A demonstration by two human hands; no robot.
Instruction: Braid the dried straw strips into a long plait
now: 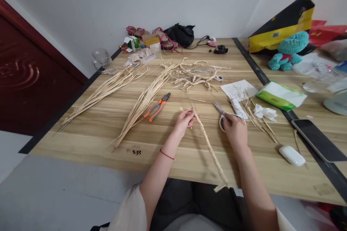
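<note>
Your left hand [185,120] pinches the upper end of the wrapped stem [208,144], which slants toward you to the near edge of the desk [94,140]. Your right hand [236,130] is at the scissors [219,107]; cannot tell whether that grip is closed. Step, as judged: working the stem's end; any cut calls for holding it steady. Desk marking [136,152] ends "55"; the writing on the paper [235,89] is illegible.

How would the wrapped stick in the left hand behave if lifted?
The wrapped stick is probably fairly stiff: gripped near one end by the left hand, it extends nearly straight. Being slender, it looks light; its ridged wrapping might resist slipping.
</note>
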